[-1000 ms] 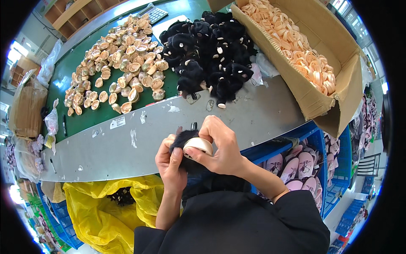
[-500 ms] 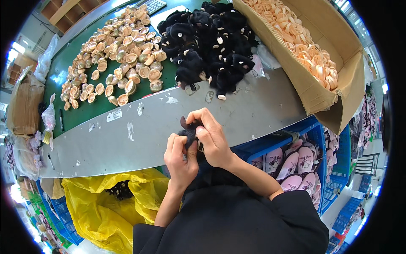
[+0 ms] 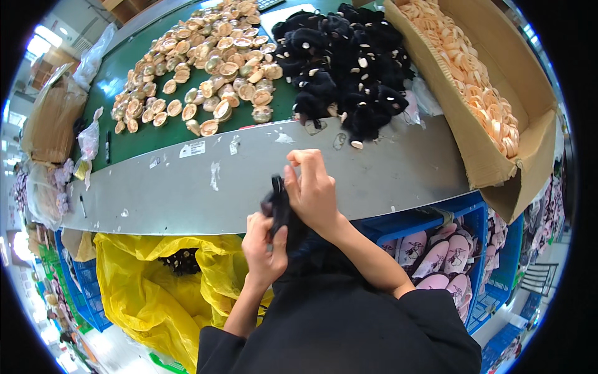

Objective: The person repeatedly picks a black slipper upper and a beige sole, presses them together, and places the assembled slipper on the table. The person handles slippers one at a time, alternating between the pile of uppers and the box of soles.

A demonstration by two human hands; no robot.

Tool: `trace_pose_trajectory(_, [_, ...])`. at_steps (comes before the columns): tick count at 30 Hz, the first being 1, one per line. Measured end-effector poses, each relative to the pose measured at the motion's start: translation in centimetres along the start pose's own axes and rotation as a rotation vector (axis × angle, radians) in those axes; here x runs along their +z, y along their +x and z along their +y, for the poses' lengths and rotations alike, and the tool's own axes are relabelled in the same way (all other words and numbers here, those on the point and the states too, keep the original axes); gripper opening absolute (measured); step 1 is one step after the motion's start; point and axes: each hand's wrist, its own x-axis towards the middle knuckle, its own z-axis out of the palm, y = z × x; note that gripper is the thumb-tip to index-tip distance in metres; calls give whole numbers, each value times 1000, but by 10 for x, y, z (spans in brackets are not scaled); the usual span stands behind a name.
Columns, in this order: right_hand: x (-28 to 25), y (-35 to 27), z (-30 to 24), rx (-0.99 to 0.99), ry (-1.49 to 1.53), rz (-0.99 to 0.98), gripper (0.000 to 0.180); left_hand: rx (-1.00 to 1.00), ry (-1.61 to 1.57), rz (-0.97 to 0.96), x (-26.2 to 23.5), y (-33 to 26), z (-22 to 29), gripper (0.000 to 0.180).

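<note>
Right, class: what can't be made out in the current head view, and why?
Head view:
Black furry piece: blurred, lower end hidden in the left hand.
Right hand: contact with the piece unclear through blur.
Dark items in the yellow bag: too small to identify.
Cardboard box: far end cut off by top edge.

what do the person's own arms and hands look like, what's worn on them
Plain black, loose-looking sleeves end around the elbows, leaving the forearms bare. The left hand and right hand are ungloved, and neither wrist shows a watch.
</note>
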Motion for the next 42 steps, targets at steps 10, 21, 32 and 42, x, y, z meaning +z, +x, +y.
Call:
trace_pose_trajectory(10, [-26, -9, 26, 272, 266, -146, 7, -275, 634, 784, -198, -76, -5, 26])
trace_pose_trajectory(21, [-68, -3, 36, 323, 281, -90, 13, 12, 587, 151, -109, 201, -141, 53])
trace_pose_trajectory(32, [-86, -12, 65, 545, 330, -22, 16, -183, 397, 62, -116, 226, -165, 34])
trace_pose_trajectory(42, [-63, -1, 67, 437, 328, -109, 12, -198, 626, -115, -111, 227, -171, 31])
